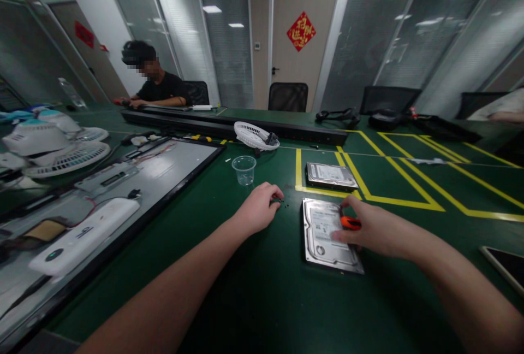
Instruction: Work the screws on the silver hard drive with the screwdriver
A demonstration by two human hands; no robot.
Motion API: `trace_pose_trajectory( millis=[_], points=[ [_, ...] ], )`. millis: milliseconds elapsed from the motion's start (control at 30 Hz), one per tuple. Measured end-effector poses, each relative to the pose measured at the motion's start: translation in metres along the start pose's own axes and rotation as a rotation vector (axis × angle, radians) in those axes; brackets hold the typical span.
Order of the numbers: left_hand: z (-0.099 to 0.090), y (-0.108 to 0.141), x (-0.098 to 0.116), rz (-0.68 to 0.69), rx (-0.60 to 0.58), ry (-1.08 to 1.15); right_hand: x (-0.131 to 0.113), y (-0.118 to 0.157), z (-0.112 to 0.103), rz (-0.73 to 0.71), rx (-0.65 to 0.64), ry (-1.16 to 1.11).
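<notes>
A silver hard drive point(321, 239) lies label up on the green table in front of me. My right hand point(370, 227) rests over its right edge, closed around a screwdriver with an orange and black handle point(351, 223); the fingers hide most of the tool. Left of the drive, my left hand point(262, 209) is low over the table, thumb and forefinger curled in toward each other. Whatever is in that pinch is too small to make out. Several tiny dark screws point(287, 205) lie beside those fingertips. A second hard drive point(331, 175) sits just behind, inside yellow tape.
A clear plastic cup point(244, 171) stands behind my left hand. To the left lies a large opened panel point(164, 173) with a white device point(85, 236) on it. A white fan grille point(256, 136) and a long black bar point(286, 130) lie farther back. Another person point(161, 86) sits opposite.
</notes>
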State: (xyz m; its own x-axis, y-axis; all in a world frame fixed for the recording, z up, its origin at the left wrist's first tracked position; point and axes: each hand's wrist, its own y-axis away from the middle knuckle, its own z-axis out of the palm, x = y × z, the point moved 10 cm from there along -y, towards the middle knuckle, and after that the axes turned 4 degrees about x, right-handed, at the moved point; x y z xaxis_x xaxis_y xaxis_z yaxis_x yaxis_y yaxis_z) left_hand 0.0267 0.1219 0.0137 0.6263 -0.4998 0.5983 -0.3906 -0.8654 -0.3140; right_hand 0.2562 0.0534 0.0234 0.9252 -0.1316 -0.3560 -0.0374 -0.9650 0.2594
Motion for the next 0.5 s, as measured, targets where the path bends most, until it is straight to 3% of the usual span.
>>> trace_pose_trajectory(
  millis=[200,500],
  points=[
    [0.007,0.001,0.007,0.068,-0.017,-0.048,0.002,-0.002,0.001,0.005,0.000,0.013],
    [0.014,-0.003,0.004,-0.009,-0.009,-0.104,0.007,-0.005,0.006,0.030,-0.028,-0.012]
  ],
)
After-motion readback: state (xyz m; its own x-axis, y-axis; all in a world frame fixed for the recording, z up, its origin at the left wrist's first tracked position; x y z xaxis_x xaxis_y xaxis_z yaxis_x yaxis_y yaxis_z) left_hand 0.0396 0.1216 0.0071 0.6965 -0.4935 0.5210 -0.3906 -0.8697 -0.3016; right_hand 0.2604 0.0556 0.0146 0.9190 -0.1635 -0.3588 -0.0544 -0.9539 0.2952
